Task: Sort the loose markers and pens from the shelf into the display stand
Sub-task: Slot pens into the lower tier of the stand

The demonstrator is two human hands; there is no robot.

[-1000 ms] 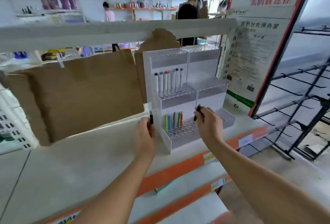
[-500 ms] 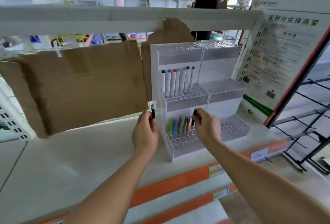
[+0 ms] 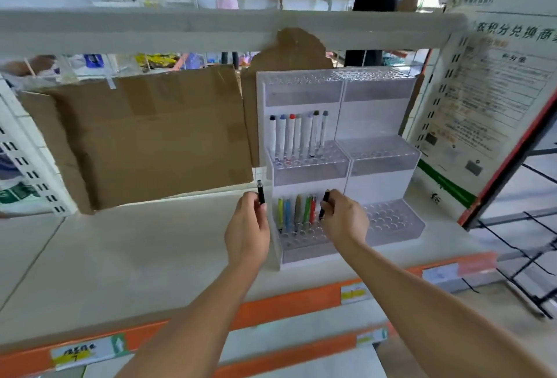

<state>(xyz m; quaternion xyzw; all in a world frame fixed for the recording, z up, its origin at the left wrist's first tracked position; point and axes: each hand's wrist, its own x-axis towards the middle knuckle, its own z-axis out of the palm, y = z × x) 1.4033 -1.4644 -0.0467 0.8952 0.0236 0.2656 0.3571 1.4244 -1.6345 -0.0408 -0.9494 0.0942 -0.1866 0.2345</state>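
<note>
Black pen [image 3: 325,204] pinched in right hand [image 3: 343,221], over stand [image 3: 304,239].

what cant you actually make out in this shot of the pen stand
- Head view: lower end of the black pen in the right hand, hidden by fingers; whether it sits in a hole is unclear.
- Lower part of the black pen in the left hand, covered by that hand.
- Price label on the shelf edge: writing blurred.
- Poster text too small, cut by the right edge.

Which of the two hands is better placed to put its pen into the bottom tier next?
The right hand. Its black pen already points down over the bottom tier, beside the coloured pens. The left hand holds its pen upright outside the display stand.
</note>
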